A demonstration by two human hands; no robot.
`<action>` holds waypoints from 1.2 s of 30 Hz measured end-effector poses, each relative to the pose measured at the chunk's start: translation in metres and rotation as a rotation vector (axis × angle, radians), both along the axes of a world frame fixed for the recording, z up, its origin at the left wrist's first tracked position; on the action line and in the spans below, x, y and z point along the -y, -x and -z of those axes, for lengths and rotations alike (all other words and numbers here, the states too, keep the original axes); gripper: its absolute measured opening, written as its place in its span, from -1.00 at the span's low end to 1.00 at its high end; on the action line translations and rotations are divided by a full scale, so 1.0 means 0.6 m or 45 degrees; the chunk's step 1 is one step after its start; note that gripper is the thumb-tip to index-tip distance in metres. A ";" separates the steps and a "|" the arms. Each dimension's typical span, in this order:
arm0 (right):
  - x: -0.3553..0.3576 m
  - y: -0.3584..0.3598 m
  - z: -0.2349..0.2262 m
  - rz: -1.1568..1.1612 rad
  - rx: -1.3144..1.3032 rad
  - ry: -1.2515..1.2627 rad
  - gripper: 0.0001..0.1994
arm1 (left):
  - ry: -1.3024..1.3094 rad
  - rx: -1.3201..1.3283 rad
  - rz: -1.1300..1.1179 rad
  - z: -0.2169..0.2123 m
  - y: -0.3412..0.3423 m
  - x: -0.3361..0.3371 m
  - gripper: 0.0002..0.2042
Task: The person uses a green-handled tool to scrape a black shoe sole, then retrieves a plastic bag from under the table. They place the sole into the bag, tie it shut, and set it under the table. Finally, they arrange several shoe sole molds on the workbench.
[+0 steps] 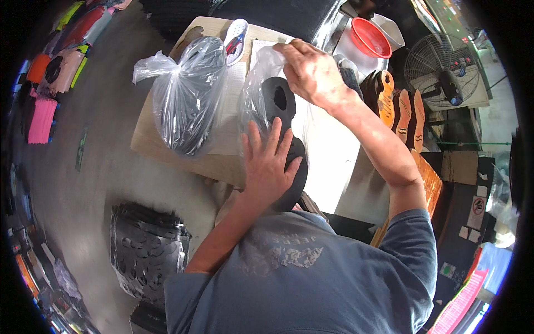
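Observation:
My right hand [314, 72] pinches the gathered top of a clear plastic bag [257, 78] at the far side of the table [149, 133]. A flat black piece [272, 88] with an oval hole lies partly in or under that bag; which of the two I cannot tell. My left hand [267, 164] rests with fingers spread over its near end and the bag's side. Another dark rounded piece [297, 181] shows beside the left thumb. Left of the hands lies a knotted clear bag [192, 106] filled with dark pieces.
A white shoe-shaped piece [236, 42] lies behind the knotted bag. At right are a red bowl [370, 38], a fan [445, 72] and upright orange-brown shoe-shaped pieces [386, 100]. A dark bundle [150, 250] rests on the floor at lower left.

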State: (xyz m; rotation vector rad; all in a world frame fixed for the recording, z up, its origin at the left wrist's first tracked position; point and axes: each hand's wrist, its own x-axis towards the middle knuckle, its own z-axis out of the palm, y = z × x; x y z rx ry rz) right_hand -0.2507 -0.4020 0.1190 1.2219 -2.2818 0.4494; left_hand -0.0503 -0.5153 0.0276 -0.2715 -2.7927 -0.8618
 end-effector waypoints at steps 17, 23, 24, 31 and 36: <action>0.023 -0.009 -0.117 -0.438 -0.167 0.222 -0.77 | -0.048 -0.009 -0.044 0.004 -0.002 -0.001 -0.38; -0.041 -0.082 -0.115 -0.452 0.406 0.306 -0.82 | -0.042 -0.003 -0.045 0.011 0.000 -0.002 -0.38; -0.041 -0.087 -0.106 -0.377 0.577 0.297 -0.83 | -0.036 0.004 -0.047 0.010 0.000 -0.003 -0.38; -0.026 -0.095 -0.068 -0.414 0.682 -0.078 -0.85 | -0.115 -0.044 -0.081 0.010 0.001 -0.002 -0.41; -0.032 -0.122 -0.027 -0.594 1.148 -0.077 -0.77 | -0.276 -0.173 -0.096 0.027 -0.007 0.014 -0.48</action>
